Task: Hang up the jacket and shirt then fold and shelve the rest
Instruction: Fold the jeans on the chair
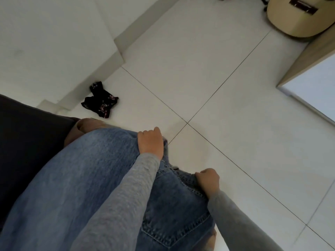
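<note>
flr (217, 78) white tiles | wall (45, 33) white | wood panel (308, 57) rt

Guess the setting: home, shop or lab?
Probably a room in a home, perhaps a bedroom: an acoustic guitar at the far side, a black floral garment lying on the white tiled floor, and blue jeans being handled.

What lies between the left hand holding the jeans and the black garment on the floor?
Only bare white floor tile, in the head view, separates the left hand gripping the jeans from the black garment.
</note>
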Action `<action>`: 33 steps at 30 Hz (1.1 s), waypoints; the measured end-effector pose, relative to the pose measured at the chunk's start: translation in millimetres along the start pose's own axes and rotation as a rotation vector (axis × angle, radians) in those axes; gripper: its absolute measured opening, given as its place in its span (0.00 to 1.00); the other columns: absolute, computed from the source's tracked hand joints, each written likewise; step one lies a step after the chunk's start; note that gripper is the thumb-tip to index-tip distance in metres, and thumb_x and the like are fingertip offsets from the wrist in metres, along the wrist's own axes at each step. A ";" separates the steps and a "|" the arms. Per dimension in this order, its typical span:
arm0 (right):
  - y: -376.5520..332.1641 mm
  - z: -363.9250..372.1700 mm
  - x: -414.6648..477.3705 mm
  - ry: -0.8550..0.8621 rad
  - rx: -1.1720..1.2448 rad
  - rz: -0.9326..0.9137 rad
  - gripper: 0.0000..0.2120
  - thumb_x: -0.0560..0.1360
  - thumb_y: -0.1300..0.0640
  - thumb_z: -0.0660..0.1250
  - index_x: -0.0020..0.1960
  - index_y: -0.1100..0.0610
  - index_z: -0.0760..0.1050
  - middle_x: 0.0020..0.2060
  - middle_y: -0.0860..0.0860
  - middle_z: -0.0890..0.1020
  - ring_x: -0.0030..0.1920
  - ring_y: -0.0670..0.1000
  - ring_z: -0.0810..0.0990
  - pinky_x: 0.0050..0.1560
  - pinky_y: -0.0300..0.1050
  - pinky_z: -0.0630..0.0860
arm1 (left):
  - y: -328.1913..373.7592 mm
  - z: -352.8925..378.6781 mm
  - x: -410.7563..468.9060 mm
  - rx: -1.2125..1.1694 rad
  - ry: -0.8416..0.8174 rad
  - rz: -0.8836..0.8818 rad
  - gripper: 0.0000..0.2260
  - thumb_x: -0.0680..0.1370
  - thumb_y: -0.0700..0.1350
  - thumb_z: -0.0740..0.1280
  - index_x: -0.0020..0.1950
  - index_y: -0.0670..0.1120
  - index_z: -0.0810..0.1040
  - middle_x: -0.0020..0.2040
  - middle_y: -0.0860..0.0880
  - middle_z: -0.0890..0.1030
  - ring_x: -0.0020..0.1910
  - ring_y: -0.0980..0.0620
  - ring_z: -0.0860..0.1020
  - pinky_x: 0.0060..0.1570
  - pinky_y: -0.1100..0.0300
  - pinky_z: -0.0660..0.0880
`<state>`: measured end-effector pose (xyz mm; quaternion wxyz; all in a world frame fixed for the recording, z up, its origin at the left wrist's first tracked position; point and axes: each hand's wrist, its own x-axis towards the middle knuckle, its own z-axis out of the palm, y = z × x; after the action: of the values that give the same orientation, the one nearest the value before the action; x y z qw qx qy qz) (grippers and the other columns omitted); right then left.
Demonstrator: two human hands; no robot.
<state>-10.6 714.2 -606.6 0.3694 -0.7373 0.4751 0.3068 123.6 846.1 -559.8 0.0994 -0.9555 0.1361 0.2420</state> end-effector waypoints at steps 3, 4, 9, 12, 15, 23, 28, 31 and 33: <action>-25.7 -30.7 -22.9 0.071 0.148 -0.082 0.09 0.75 0.64 0.62 0.40 0.64 0.79 0.35 0.55 0.76 0.40 0.54 0.74 0.44 0.47 0.72 | -6.6 -27.1 -13.8 -0.163 0.145 -0.020 0.11 0.79 0.36 0.55 0.60 0.42 0.67 0.57 0.44 0.76 0.57 0.44 0.73 0.54 0.54 0.67; -33.3 -42.3 -30.0 0.089 0.192 -0.114 0.09 0.76 0.64 0.62 0.45 0.66 0.80 0.39 0.56 0.78 0.45 0.55 0.76 0.47 0.46 0.71 | -10.3 -38.7 -19.1 -0.252 0.174 -0.043 0.10 0.78 0.35 0.55 0.59 0.41 0.68 0.56 0.42 0.76 0.55 0.43 0.73 0.51 0.53 0.68; -70.5 -98.5 -72.0 0.106 0.239 -0.268 0.06 0.74 0.63 0.68 0.46 0.65 0.81 0.40 0.56 0.81 0.41 0.52 0.75 0.38 0.37 0.68 | -29.7 -105.7 -48.4 -0.657 0.258 -0.082 0.08 0.81 0.46 0.55 0.49 0.41 0.67 0.49 0.38 0.77 0.47 0.39 0.74 0.44 0.50 0.69; -94.9 -135.1 -110.3 -0.022 -0.078 -0.325 0.12 0.69 0.57 0.74 0.36 0.63 0.75 0.29 0.52 0.73 0.39 0.52 0.72 0.31 0.41 0.63 | -46.1 -156.3 -80.0 -0.714 0.180 -0.065 0.25 0.73 0.67 0.61 0.46 0.44 0.67 0.41 0.46 0.76 0.42 0.44 0.76 0.41 0.52 0.73; -121.1 -170.2 -160.5 -0.199 -0.432 -0.362 0.16 0.72 0.52 0.72 0.35 0.59 0.69 0.32 0.52 0.70 0.43 0.50 0.71 0.41 0.38 0.65 | -67.9 -196.0 -114.5 -0.525 0.029 -0.003 0.27 0.67 0.68 0.68 0.45 0.46 0.69 0.41 0.49 0.75 0.42 0.47 0.76 0.38 0.55 0.72; -186.3 -222.2 -313.2 -0.119 -0.514 -0.672 0.23 0.81 0.53 0.57 0.29 0.56 0.58 0.29 0.51 0.63 0.29 0.46 0.62 0.30 0.38 0.61 | -115.7 -270.5 -234.2 -0.733 0.057 -0.179 0.06 0.75 0.47 0.65 0.46 0.44 0.76 0.50 0.45 0.79 0.49 0.45 0.78 0.46 0.57 0.73; -211.7 -208.3 -436.2 -0.262 -0.294 -0.936 0.10 0.80 0.57 0.60 0.42 0.60 0.71 0.46 0.50 0.76 0.46 0.52 0.74 0.42 0.39 0.66 | -152.1 -303.6 -336.0 -1.157 0.106 -0.277 0.06 0.75 0.40 0.68 0.38 0.43 0.75 0.34 0.46 0.76 0.33 0.51 0.74 0.32 0.60 0.69; -215.2 -190.1 -500.6 -0.296 -0.267 -1.105 0.16 0.79 0.56 0.62 0.34 0.53 0.64 0.35 0.48 0.71 0.40 0.51 0.72 0.37 0.41 0.66 | -176.3 -314.4 -394.2 -1.372 0.199 -0.336 0.07 0.71 0.40 0.68 0.49 0.40 0.78 0.46 0.42 0.82 0.44 0.45 0.80 0.46 0.51 0.77; -216.3 -179.8 -543.3 -0.323 -0.260 -1.206 0.16 0.79 0.57 0.62 0.33 0.53 0.64 0.36 0.52 0.73 0.38 0.50 0.72 0.34 0.41 0.66 | -195.4 -323.2 -436.4 -1.502 0.348 -0.349 0.11 0.70 0.34 0.64 0.51 0.42 0.76 0.48 0.43 0.81 0.47 0.45 0.79 0.47 0.52 0.76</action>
<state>12.5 881.0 -18.5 0.4519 -0.8584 -0.1262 0.2076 -44.6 1040.2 -43.0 -0.5586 -0.7986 -0.2020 0.0972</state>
